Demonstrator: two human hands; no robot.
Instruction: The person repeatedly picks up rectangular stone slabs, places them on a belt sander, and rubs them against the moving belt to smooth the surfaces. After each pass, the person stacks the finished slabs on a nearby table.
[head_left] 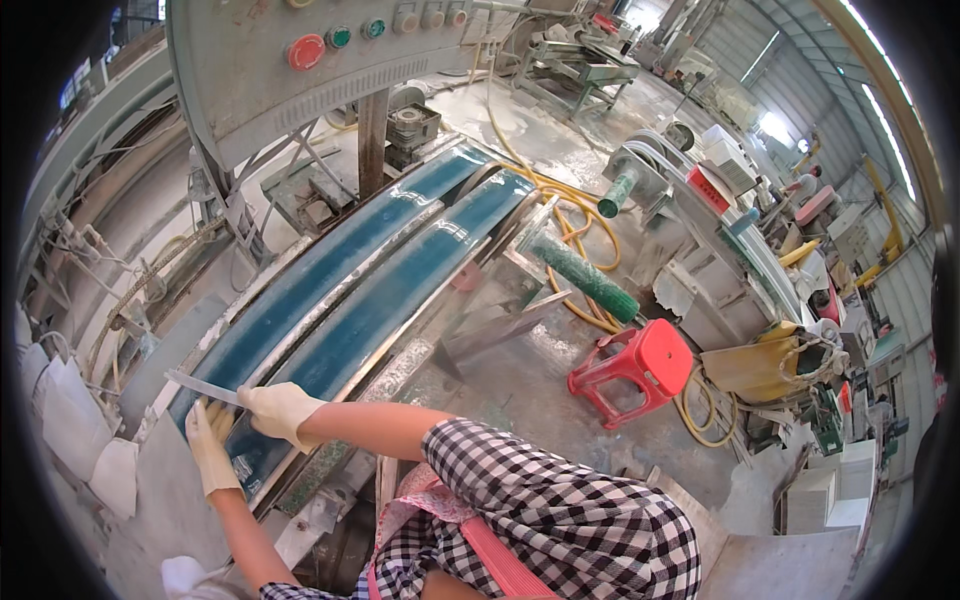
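Observation:
I wear cream rubber gloves on both hands, over the near left end of two blue belts [335, 255]. My right hand [278, 408] is closed around one end of a thin, flat grey-white strip [203, 386]. The strip's other end reaches left over the edge of the far belt. Just below the strip, my left hand [209, 445] has its fingers stretched forward and slightly apart. Its fingertips are close to the strip and the belt surface; whether they touch either is unclear. The blue belts look wet and shiny.
A grey control panel [370, 60] with coloured buttons hangs above the belts. To the right stand a red plastic stool [640, 370] and a green roller [583, 275], with a yellow hose [575, 200] on the floor. Pale sheets [75, 410] lie at left. Another person [806, 184] is far off.

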